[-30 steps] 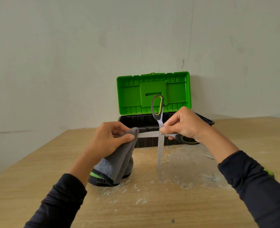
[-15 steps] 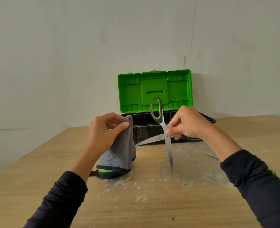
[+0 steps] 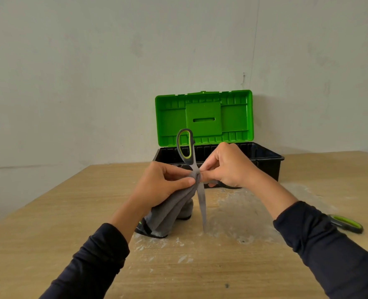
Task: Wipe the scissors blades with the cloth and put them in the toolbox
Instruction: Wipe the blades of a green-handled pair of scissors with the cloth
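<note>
1. Scissors [image 3: 197, 182] at frame centre, held above the table, blades spread wide: one blade points down with its tip close to the table, the other is hidden under the cloth and hands. One grey/green handle loop sticks up in front of the toolbox lid; the other handle is mostly hidden behind the right hand.
2. Grey cloth [image 3: 170, 210] just left of the downward blade, bunched at the top near the pivot, its dark-edged lower end hanging down to the table.
3. Left hand [image 3: 163, 186], centre-left, fingers and thumb curled round the cloth, pinching it onto the scissors near the pivot.
4. Right hand [image 3: 228, 167], centre-right, fingers curled, gripping the scissors at the pivot/handle end.
5. Toolbox [image 3: 267, 160] behind the hands, upper centre-right: black base, green lid [image 3: 203, 117] open and upright against the wall.
6. Wooden table [image 3: 49, 223] with white dusty smears under the blade tip.
7. A second grey/green tool handle [image 3: 347, 224] lies on the table at right edge, partly hidden by the right sleeve.
</note>
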`<move>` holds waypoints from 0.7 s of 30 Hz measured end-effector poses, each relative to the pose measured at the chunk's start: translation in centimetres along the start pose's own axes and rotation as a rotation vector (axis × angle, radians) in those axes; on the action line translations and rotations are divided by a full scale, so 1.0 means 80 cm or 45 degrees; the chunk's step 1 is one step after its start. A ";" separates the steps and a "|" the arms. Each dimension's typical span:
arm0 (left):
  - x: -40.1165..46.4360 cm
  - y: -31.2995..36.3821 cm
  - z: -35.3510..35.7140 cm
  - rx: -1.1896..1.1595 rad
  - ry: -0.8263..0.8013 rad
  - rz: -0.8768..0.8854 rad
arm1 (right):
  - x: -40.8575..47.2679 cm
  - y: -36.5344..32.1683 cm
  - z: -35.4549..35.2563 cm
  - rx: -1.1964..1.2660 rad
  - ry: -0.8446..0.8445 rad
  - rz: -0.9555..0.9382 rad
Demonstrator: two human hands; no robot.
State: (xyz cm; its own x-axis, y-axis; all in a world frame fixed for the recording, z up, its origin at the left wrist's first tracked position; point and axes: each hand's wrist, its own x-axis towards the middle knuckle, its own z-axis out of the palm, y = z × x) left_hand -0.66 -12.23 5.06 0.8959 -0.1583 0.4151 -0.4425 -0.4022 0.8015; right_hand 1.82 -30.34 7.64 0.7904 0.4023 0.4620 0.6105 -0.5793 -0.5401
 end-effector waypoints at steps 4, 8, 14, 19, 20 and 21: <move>0.001 0.000 0.000 0.088 0.005 0.061 | 0.004 -0.001 0.001 0.017 0.018 0.038; 0.006 -0.001 -0.001 0.275 0.072 0.164 | 0.005 -0.001 0.003 0.048 0.061 0.074; 0.007 -0.002 -0.009 0.422 0.208 0.219 | 0.006 0.001 -0.001 0.064 0.062 0.102; 0.009 -0.008 -0.008 0.368 0.198 0.185 | 0.005 0.004 -0.002 0.049 0.086 0.121; 0.009 -0.008 -0.005 0.367 0.165 0.201 | 0.005 0.003 0.000 0.044 0.069 0.113; 0.009 -0.008 -0.002 0.365 0.134 0.218 | 0.005 0.001 0.003 0.034 0.052 0.106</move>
State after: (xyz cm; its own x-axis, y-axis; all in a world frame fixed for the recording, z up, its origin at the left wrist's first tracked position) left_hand 0.25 -11.91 4.91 0.7939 -0.1572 0.5874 -0.5433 -0.6170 0.5693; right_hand 2.23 -30.08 7.63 0.8360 0.3240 0.4429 0.5445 -0.5901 -0.5961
